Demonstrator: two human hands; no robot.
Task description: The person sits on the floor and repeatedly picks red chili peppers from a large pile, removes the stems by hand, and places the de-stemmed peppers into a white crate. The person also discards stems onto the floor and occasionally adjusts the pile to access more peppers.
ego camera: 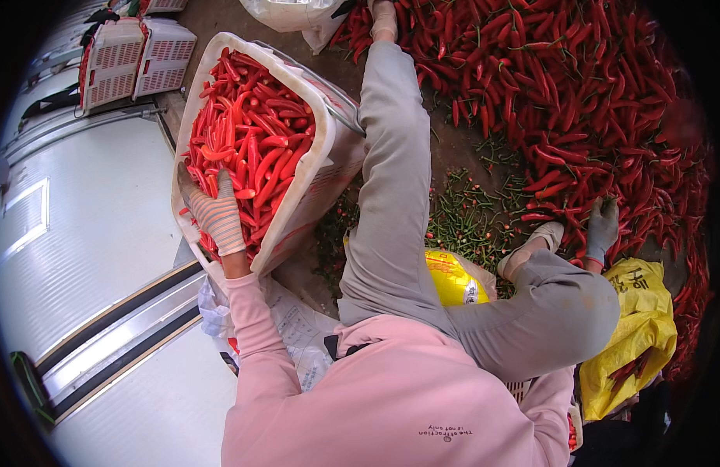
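My left hand [215, 207], in an orange-and-grey striped work glove, rests on red chili peppers [255, 134] at the near left side of a white plastic crate [325, 140]. Its thumb and fingers are spread apart; whether a pepper lies under the palm cannot be told. My right hand [603, 226], in a grey glove with a red cuff edge, is beyond my bent right knee, at the edge of a large heap of red chili peppers [529, 76]. Its fingertips touch or nearly touch the peppers, and whether it holds one is unclear.
Green pepper stems [468, 216] litter the floor between my legs, by a yellow bag [453, 279]. Another yellow sack [634, 333] lies right of my knee. White crates [161, 58] stand at upper left, near a ridged white panel [103, 222]. A white sack [290, 11] is at the top.
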